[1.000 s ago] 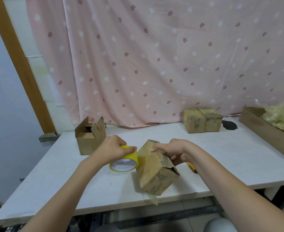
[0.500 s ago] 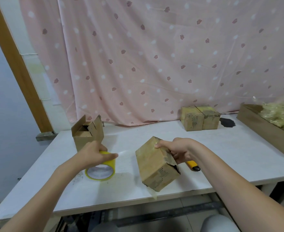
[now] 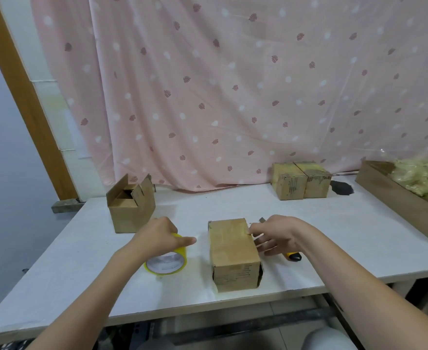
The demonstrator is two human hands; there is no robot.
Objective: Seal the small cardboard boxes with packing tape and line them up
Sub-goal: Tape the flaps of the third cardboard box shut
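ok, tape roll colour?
Yellow, with a pale inner core; the tape roll shows under the left hand in the head view.

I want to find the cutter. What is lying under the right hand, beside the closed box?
Under the right hand lies a utility knife: its yellow end shows near the wrist, its blade tip beyond the fingers. The hand covers its middle. The closed box stands beside it.

A makeshift home packing corner: a white table (image 3: pixel 334 238) stands before a pink curtain (image 3: pixel 233 84), with cardboard boxes (image 3: pixel 300 184) near the curtain.
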